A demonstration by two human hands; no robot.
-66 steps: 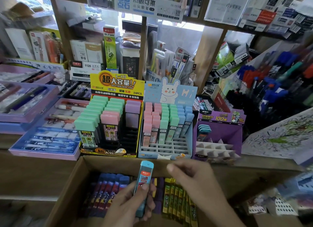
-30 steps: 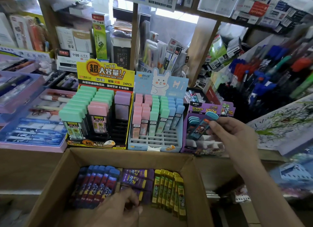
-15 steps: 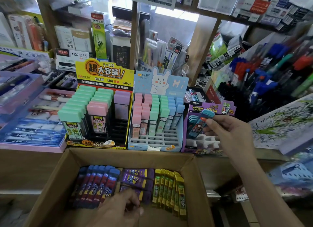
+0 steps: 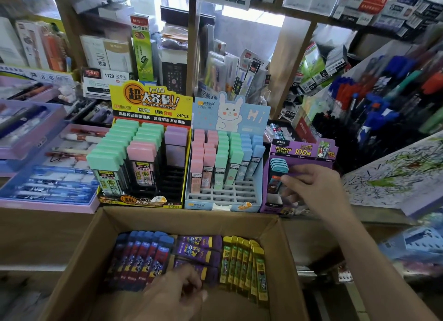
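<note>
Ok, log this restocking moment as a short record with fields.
Right hand: holds a teal-capped dark plastic lead case in the purple cardboard display box
Left hand: in the brown cardboard carton, on flat purple cases; grip unclear
Carton also holds: blue-capped cases, yellow cases
Stage: case at its slot, not yet released

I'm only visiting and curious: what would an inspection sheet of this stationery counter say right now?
Surface: wooden counter carrying display boxes; open cardboard box in front.
Job's things: teal-capped case held at the slots of the purple display box; blue cases, purple cases and yellow cases lined up in the cardboard box.
Clutter: yellow display box, bunny display box, pen trays at left.
Hands: right hand pinches the teal-capped case; left hand lies on the purple cases, grip unclear.
Cables: nothing seen.
Surroundings: wooden shelves of packaged stationery; pen rack at right.
</note>
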